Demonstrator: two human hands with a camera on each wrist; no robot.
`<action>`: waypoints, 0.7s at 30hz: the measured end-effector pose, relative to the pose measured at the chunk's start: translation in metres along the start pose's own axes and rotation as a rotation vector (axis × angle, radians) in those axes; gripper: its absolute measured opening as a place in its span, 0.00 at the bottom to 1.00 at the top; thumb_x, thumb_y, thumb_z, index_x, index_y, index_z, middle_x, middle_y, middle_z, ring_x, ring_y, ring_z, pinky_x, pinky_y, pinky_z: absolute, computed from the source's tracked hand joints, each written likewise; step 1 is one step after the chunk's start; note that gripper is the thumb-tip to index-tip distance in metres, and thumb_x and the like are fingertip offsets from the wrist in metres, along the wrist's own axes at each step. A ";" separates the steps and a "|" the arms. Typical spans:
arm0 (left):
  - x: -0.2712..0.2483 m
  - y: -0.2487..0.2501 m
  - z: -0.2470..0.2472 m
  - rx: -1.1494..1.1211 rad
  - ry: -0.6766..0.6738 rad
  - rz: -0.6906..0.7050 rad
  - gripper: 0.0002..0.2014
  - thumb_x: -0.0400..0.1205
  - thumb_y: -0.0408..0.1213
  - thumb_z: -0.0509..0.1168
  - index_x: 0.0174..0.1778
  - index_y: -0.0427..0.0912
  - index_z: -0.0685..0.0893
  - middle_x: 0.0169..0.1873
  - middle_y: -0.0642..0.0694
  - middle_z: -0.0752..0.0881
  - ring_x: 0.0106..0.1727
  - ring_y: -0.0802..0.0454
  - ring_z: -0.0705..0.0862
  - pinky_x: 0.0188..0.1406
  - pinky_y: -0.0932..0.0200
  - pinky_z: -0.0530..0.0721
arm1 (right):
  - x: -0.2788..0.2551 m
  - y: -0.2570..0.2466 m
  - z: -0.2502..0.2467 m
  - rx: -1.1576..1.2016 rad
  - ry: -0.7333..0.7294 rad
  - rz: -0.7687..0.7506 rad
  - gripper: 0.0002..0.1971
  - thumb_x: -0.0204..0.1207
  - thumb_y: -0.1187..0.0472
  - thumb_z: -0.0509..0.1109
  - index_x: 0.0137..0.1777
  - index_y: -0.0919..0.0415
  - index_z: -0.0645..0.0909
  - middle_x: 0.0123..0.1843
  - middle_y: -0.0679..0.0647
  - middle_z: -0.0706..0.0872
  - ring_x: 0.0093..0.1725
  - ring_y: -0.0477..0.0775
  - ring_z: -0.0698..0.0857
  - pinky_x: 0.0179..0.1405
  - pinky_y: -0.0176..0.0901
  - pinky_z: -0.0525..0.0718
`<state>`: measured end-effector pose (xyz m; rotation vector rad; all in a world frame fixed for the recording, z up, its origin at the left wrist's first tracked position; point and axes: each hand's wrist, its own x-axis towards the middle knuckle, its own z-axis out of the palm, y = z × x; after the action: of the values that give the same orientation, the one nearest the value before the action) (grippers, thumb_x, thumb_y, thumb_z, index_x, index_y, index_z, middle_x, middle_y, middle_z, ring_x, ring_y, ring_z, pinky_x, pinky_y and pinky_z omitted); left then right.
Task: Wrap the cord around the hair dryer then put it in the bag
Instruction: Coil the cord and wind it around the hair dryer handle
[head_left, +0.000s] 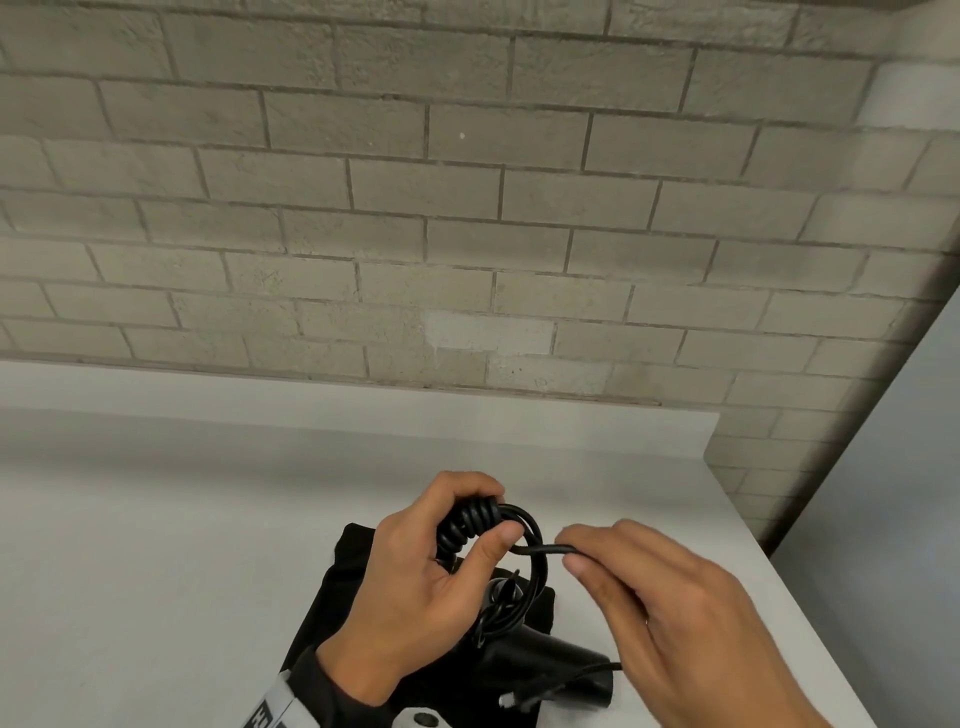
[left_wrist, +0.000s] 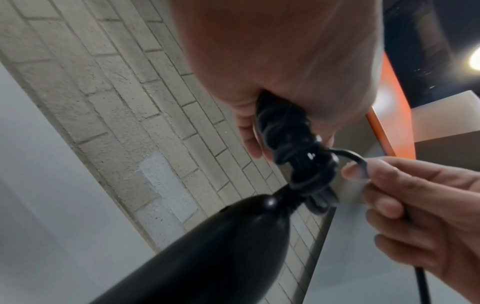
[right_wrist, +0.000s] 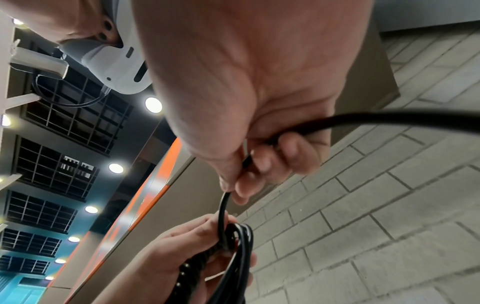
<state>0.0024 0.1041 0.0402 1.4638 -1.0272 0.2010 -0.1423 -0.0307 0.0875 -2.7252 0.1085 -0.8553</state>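
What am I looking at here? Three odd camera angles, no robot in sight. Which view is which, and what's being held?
There is no machine: a person works with bare hands and wears three cameras. The large picture is from the head, looking down at a white table. The other two are from the wrists, looking along each hand, so they tilt up toward the brick wall and ceiling.

The left hand grips the handle of a black hair dryer, with cord already coiled round the handle. The right hand pinches the loose cord in its fingers next to the coils. A black bag lies flat on the table under the dryer.
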 end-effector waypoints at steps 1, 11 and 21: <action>0.000 0.001 0.000 -0.015 -0.013 0.007 0.11 0.78 0.42 0.71 0.55 0.49 0.82 0.43 0.56 0.89 0.44 0.56 0.90 0.44 0.70 0.84 | 0.002 0.002 0.001 0.042 0.017 -0.014 0.08 0.82 0.48 0.59 0.55 0.40 0.79 0.38 0.40 0.79 0.34 0.39 0.75 0.32 0.34 0.77; 0.000 0.010 -0.004 -0.013 -0.096 0.089 0.20 0.66 0.48 0.82 0.49 0.49 0.83 0.35 0.52 0.90 0.35 0.53 0.90 0.33 0.52 0.87 | 0.030 -0.004 0.012 0.462 0.113 0.003 0.02 0.81 0.53 0.68 0.49 0.44 0.79 0.41 0.38 0.84 0.26 0.51 0.77 0.27 0.39 0.76; 0.000 0.011 -0.006 -0.073 -0.073 0.065 0.18 0.67 0.46 0.82 0.45 0.49 0.82 0.33 0.51 0.90 0.32 0.52 0.90 0.31 0.51 0.87 | 0.029 0.000 0.039 0.846 0.165 0.144 0.04 0.77 0.51 0.72 0.46 0.49 0.84 0.41 0.49 0.84 0.38 0.52 0.82 0.39 0.39 0.80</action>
<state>-0.0017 0.1114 0.0493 1.3811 -1.1311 0.1563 -0.0967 -0.0257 0.0725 -1.8390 -0.0240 -0.8331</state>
